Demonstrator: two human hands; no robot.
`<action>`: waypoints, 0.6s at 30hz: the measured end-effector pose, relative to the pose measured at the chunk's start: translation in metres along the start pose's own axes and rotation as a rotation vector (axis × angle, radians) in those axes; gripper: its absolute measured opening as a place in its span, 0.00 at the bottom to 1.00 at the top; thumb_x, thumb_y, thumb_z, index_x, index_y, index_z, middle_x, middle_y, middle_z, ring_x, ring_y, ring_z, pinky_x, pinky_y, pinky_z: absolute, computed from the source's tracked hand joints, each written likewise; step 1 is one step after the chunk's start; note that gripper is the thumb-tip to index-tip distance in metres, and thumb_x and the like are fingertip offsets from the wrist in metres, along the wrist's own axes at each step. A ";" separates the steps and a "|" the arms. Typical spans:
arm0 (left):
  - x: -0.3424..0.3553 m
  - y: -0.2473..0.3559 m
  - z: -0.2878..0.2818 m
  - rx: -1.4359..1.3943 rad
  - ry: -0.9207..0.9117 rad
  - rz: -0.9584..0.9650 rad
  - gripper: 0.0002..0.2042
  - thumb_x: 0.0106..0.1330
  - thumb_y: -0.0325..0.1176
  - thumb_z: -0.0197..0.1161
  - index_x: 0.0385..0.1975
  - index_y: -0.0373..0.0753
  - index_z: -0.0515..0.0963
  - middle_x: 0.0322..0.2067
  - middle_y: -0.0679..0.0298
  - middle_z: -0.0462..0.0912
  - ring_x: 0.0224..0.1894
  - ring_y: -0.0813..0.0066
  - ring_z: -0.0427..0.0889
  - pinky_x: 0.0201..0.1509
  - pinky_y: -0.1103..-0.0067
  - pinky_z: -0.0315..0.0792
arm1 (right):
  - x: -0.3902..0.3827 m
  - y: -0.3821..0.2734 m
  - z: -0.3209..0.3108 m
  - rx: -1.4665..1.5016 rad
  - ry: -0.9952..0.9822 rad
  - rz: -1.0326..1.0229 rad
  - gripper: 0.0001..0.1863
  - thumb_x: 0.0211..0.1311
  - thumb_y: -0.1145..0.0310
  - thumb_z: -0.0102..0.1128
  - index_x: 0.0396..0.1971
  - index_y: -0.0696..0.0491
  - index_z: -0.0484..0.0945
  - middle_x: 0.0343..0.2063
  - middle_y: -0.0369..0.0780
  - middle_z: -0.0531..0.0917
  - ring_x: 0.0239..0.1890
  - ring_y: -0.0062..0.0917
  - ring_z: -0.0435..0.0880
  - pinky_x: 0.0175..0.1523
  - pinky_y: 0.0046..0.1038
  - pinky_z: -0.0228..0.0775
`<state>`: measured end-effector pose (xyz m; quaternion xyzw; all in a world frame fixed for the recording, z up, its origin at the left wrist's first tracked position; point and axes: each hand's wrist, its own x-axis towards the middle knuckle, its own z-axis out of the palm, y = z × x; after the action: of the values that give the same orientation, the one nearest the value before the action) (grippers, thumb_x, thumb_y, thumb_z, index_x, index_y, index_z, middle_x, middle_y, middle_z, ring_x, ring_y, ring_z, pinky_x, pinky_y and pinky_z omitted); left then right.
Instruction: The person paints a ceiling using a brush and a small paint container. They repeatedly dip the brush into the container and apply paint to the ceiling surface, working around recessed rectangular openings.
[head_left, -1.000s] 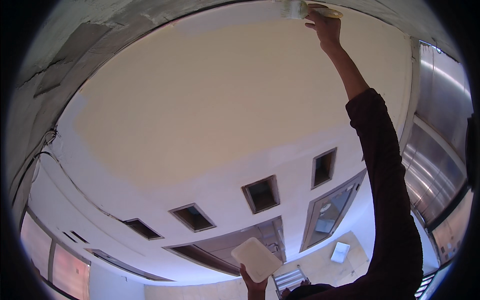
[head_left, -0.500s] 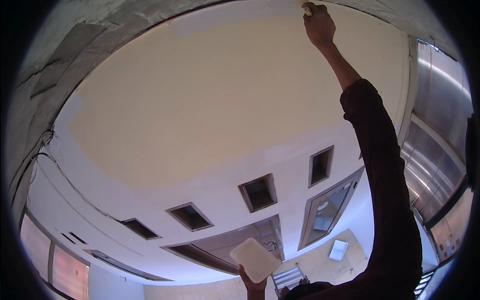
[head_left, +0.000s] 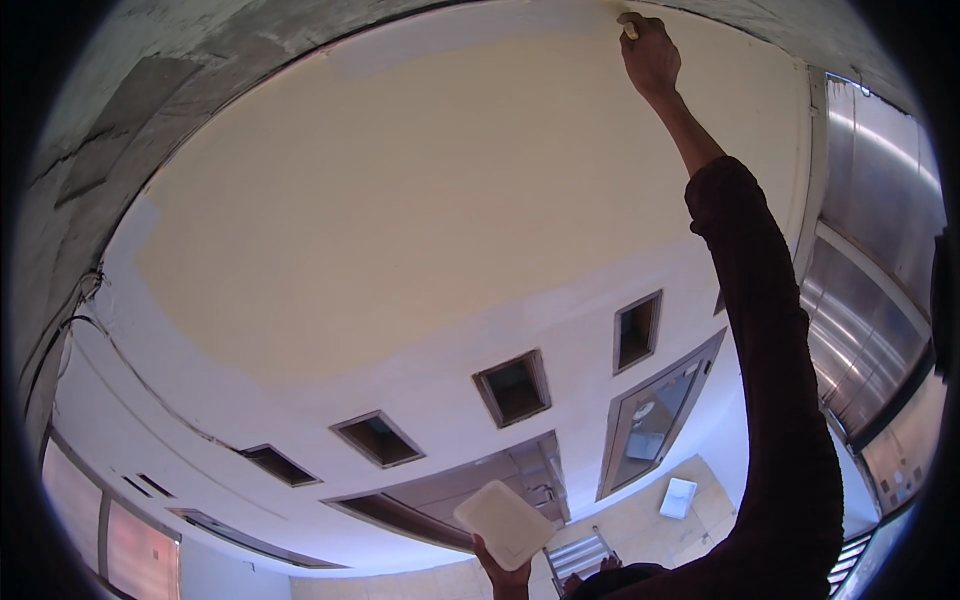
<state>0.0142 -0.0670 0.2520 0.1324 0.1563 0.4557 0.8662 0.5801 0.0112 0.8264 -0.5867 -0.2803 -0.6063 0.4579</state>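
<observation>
My right hand (head_left: 651, 55) is raised at the top of the pale yellow wall (head_left: 430, 200), just below the ceiling edge. Its fingers wrap round the short yellow handle of a paintbrush (head_left: 630, 31); the bristles are mostly hidden. A paler strip runs along the wall's top, left of that hand. Low in the picture, my left hand (head_left: 502, 562) grips a white rectangular plastic tray (head_left: 505, 520) by its edge.
Grey ceiling (head_left: 120, 130) borders the wall, with loose cables (head_left: 90, 285) at left. Several small openings (head_left: 510, 385) sit above doorways (head_left: 650, 420). A metal ladder (head_left: 578, 552) stands beneath me. Metal-framed panels (head_left: 870, 250) line the right. A white container (head_left: 678, 498) lies on the floor.
The brush has turned: its bristles showed a second ago and are now mostly hidden. My right hand has shifted slightly right since half a second ago; the tray sits slightly further left and lower.
</observation>
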 end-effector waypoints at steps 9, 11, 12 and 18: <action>-0.002 -0.005 0.020 0.163 0.018 0.047 0.35 0.67 0.63 0.55 0.68 0.50 0.62 0.60 0.61 0.74 0.60 0.56 0.76 0.56 0.48 0.76 | -0.014 -0.052 0.003 0.275 -0.005 -0.222 0.11 0.61 0.71 0.60 0.44 0.48 0.82 0.39 0.43 0.83 0.36 0.39 0.85 0.41 0.38 0.78; -0.003 -0.006 0.020 0.159 0.018 0.055 0.35 0.67 0.63 0.55 0.68 0.50 0.62 0.60 0.61 0.74 0.60 0.56 0.76 0.55 0.48 0.77 | -0.023 -0.061 -0.009 0.476 -0.033 -0.270 0.11 0.61 0.71 0.61 0.44 0.48 0.82 0.39 0.43 0.83 0.36 0.37 0.85 0.41 0.37 0.78; 0.001 -0.006 0.019 0.160 0.007 0.042 0.35 0.67 0.63 0.55 0.68 0.50 0.62 0.59 0.61 0.74 0.60 0.56 0.76 0.55 0.48 0.77 | -0.022 -0.057 -0.019 0.603 -0.036 -0.256 0.11 0.60 0.74 0.62 0.43 0.50 0.82 0.39 0.43 0.83 0.37 0.36 0.85 0.42 0.34 0.78; 0.008 -0.012 0.001 0.011 0.012 -0.017 0.35 0.66 0.63 0.56 0.68 0.51 0.63 0.60 0.62 0.74 0.59 0.56 0.77 0.53 0.47 0.78 | 0.001 0.011 -0.022 0.222 0.018 -0.041 0.12 0.60 0.72 0.64 0.44 0.50 0.81 0.40 0.43 0.81 0.40 0.39 0.83 0.43 0.35 0.78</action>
<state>0.0279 -0.0668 0.2469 0.1330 0.1651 0.4481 0.8685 0.5802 -0.0129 0.8221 -0.5209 -0.3536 -0.5860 0.5101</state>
